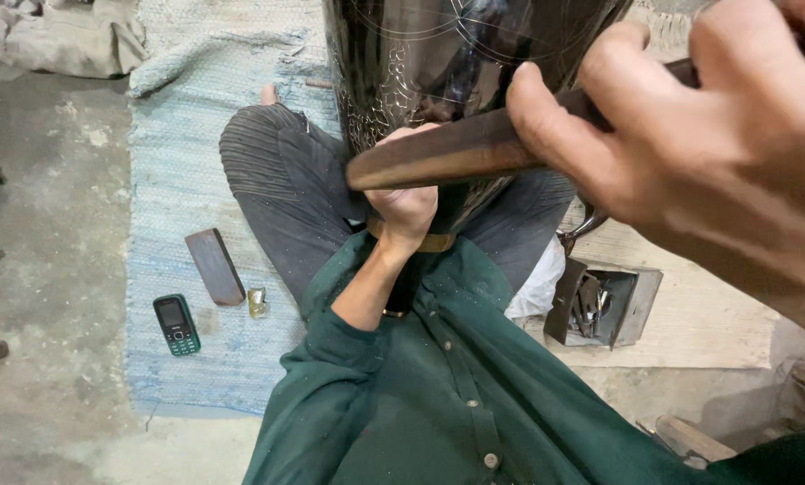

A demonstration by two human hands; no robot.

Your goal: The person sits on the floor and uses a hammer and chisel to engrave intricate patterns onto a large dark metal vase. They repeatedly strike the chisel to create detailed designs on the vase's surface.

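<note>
right hand (717, 153) close to the camera, fingers wrapped around a dark wooden stick (456, 153) held level across the lower part of a large dark metal vessel (438, 63) with fine engraved lines; left hand (407, 193) fisted against the vessel's lower wall just beneath the stick, what it grips is hidden; the vessel stands between the seated person's crossed legs on a pale blue woven mat (182, 162). on the mat near the left knee: a flat brown block (215, 266), a green mobile phone (177, 324), a small brass piece (258, 302); a small open metal box of tools (604, 305) lies to the right.
</note>
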